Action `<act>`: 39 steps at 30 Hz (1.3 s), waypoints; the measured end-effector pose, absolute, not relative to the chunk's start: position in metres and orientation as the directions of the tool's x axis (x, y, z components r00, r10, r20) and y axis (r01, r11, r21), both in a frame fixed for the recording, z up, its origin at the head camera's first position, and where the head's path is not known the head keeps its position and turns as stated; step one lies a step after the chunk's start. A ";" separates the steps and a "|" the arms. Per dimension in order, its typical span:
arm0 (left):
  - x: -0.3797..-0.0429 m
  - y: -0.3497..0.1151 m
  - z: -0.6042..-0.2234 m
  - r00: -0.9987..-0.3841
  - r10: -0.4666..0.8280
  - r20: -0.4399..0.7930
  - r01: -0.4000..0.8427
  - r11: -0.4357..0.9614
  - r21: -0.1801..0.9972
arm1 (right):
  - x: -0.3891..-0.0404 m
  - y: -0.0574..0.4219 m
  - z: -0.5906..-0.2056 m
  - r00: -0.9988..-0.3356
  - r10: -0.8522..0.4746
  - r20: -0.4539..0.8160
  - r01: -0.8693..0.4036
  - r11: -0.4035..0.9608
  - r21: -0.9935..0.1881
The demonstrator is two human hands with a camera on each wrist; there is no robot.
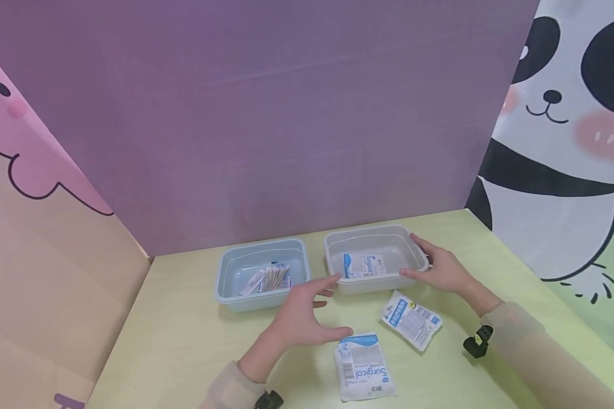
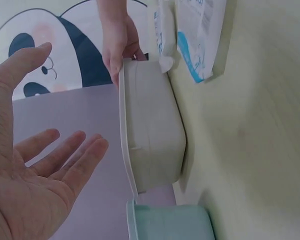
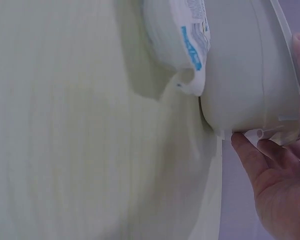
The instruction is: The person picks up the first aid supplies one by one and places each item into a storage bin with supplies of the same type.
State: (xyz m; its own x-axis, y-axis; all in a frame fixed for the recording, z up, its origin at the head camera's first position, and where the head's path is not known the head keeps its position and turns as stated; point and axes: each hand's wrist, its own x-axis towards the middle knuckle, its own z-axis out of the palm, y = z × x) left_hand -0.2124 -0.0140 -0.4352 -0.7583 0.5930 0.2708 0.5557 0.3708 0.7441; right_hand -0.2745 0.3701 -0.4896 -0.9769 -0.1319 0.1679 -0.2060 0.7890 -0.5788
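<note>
A grey plastic basin [image 1: 337, 250] stands at the back of the table with one white-and-blue surgical dressing packet [image 1: 364, 266] inside. My right hand [image 1: 442, 274] grips its right end, thumb at the front rim and fingers round the far corner. In the right wrist view, fingertips [image 3: 245, 147] press against the basin's end wall [image 3: 240, 65]. My left hand [image 1: 304, 315] is spread in the air before the basin's front left corner, holding nothing. The left wrist view shows its fingers [image 2: 85, 162] apart from the basin [image 2: 155, 125].
Left of the grey basin is a light blue basin [image 1: 227, 278] holding a bundle of cotton swabs [image 1: 275, 278] and small packets. Two more sealed packets lie in front: a surgical one [image 1: 364, 369] and a tilted one with blue lettering [image 1: 411, 321]. A purple backdrop [image 1: 286, 125] rises behind the table.
</note>
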 end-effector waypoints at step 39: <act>-0.182 0.023 -0.483 -0.694 0.720 -0.001 0.632 0.610 0.477 | -0.275 0.371 -0.494 -0.980 -0.116 0.159 -0.189 0.779 -0.598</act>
State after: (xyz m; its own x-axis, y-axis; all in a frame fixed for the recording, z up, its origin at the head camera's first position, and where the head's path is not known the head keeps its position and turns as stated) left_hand -0.1816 0.0232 -0.4830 -0.6939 0.7201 -0.0011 0.6324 0.6101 0.4774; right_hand -0.2746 0.3712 -0.4940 -0.9805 -0.1156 0.1591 -0.1889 0.7790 -0.5979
